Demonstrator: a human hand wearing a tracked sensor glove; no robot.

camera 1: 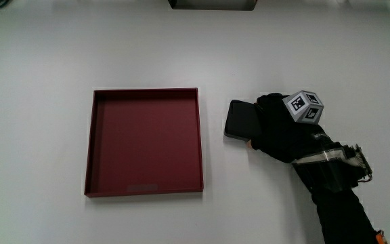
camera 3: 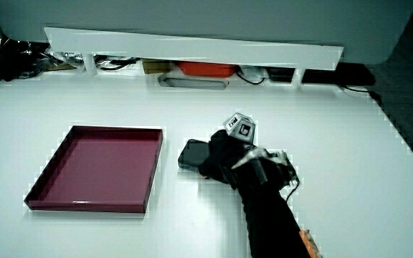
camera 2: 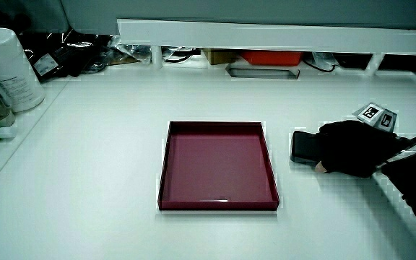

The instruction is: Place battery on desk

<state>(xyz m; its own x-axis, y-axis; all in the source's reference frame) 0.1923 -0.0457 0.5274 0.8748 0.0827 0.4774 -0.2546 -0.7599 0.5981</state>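
Main view shows the battery (camera 1: 237,119), a flat black slab, lying on the table (camera 1: 39,61) just beside the tray (camera 1: 87,150). The hand (camera 1: 280,130) covers the battery's edge away from the tray, fingers seemingly curled onto it, though their grip is hard to judge. Both side views agree (camera 2: 305,146) (camera 3: 193,153).

The hands' black glove (camera 1: 279,132) bears a patterned cube (camera 1: 304,107); sleeve black.
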